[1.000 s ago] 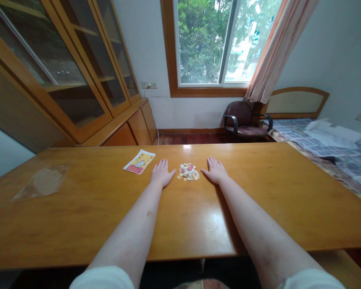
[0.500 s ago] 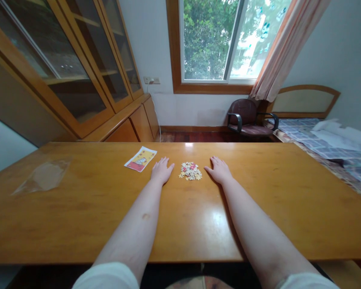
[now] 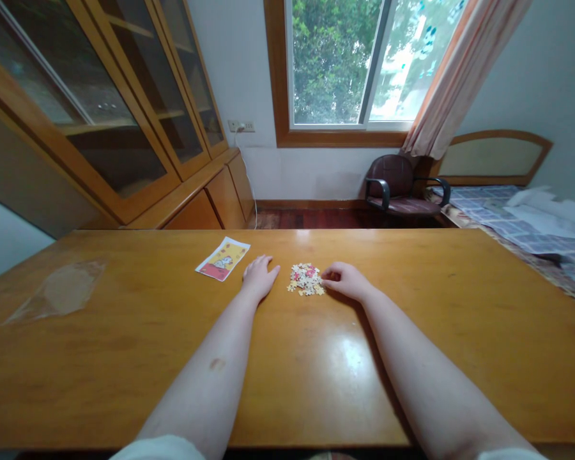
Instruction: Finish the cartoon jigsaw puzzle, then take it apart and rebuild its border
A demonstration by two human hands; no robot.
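Observation:
A small heap of jigsaw pieces (image 3: 306, 280) lies near the far edge of the wooden table (image 3: 287, 358). My left hand (image 3: 259, 276) rests flat on the table just left of the heap, fingers stretched out. My right hand (image 3: 345, 279) sits at the heap's right edge with its fingers curled in, the fingertips touching the nearest pieces. Whether a piece is pinched between them is too small to tell. A picture card (image 3: 223, 258) in yellow and red lies left of my left hand.
A clear plastic bag (image 3: 55, 292) lies at the table's left side. Beyond the table stand a glass-door wooden cabinet (image 3: 124, 115), a dark armchair (image 3: 397, 188) under the window, and a bed (image 3: 522, 223) at the right.
My right hand has slid left to the heap and curled its fingers from flat. My left hand stays flat beside the pieces. The view has shifted slightly.

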